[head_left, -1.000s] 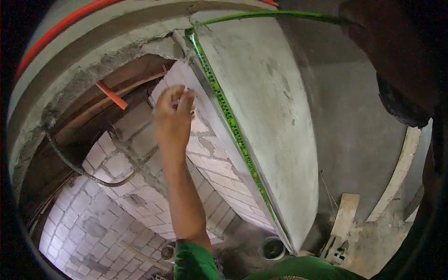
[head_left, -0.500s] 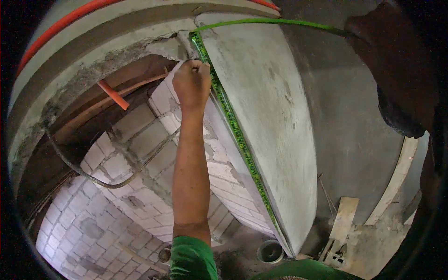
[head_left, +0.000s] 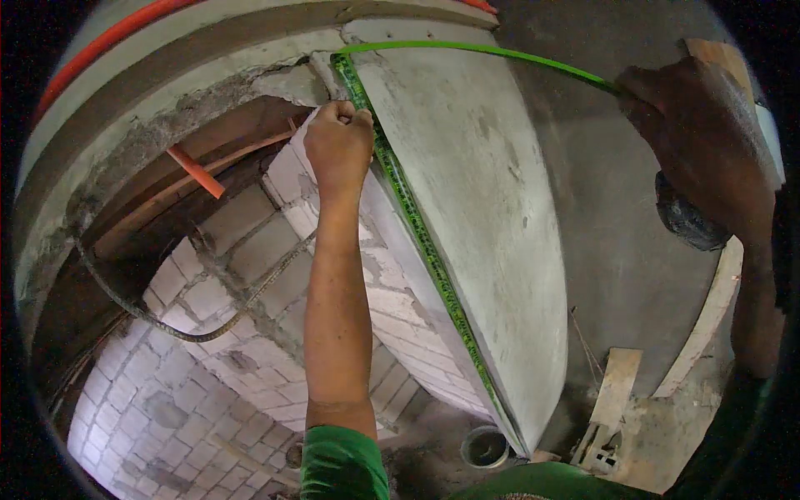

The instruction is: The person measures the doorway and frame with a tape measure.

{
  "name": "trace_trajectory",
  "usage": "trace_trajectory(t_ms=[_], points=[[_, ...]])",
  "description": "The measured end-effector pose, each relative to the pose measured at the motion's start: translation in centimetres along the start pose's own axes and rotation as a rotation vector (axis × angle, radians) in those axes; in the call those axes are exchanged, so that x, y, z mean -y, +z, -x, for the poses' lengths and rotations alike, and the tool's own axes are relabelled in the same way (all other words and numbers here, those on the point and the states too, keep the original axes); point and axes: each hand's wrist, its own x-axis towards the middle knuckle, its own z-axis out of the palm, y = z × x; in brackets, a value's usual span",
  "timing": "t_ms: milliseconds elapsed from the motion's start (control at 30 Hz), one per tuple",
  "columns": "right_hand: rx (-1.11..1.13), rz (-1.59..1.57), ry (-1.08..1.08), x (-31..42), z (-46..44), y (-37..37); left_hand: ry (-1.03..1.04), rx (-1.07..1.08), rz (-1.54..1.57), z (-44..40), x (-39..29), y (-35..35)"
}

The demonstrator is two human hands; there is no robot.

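Note:
A green tape measure blade [head_left: 427,254] runs down along the edge of a pale plastered wall end [head_left: 479,183]. Near its upper part, my left hand [head_left: 340,143] is closed, its fingers pressed at the blade and the edge. Above that hand the blade folds at the top corner and bows across to the right. There my right hand [head_left: 696,125], in shadow, is closed round the other end of the blade. A dark rounded object [head_left: 690,215] shows under my right wrist; I cannot make out whether it is the tape's case.
Pale block walls [head_left: 179,375] stand at the left below a broken concrete beam edge [head_left: 200,112]. An orange pipe stub [head_left: 196,172] and a bent steel bar [head_left: 187,336] stick out there. A bucket [head_left: 485,447] and a wooden plank [head_left: 615,387] are on the floor below.
My right hand and the dark object beneath it have shifted a little left, and more of that forearm shows. My left hand stays at the blade. The view has shifted slightly.

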Motion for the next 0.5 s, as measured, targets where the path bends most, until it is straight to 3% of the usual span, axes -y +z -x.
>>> trace_trajectory(t_ms=[133,200,300,400,500], points=[[0.060,0.004,0.001,-0.1,-0.1,-0.2,0.036,-0.028,-0.050,-0.2,0.8,0.5],[-0.205,0.036,-0.142,-1.4,0.8,2.1,0.029,-0.032,-0.038,-0.1,0.7,0.4],[-0.354,0.079,-0.319,-1.8,0.9,3.5,0.027,-0.044,-0.043,-0.1,0.4,0.5],[-0.074,-0.035,-0.089,-0.4,2.6,3.5,-0.104,-0.037,0.082,0.1,-0.5,0.6],[0.105,-0.178,-0.006,0.4,3.8,3.9,-0.110,-0.012,0.088,-0.3,-0.3,0.4]])
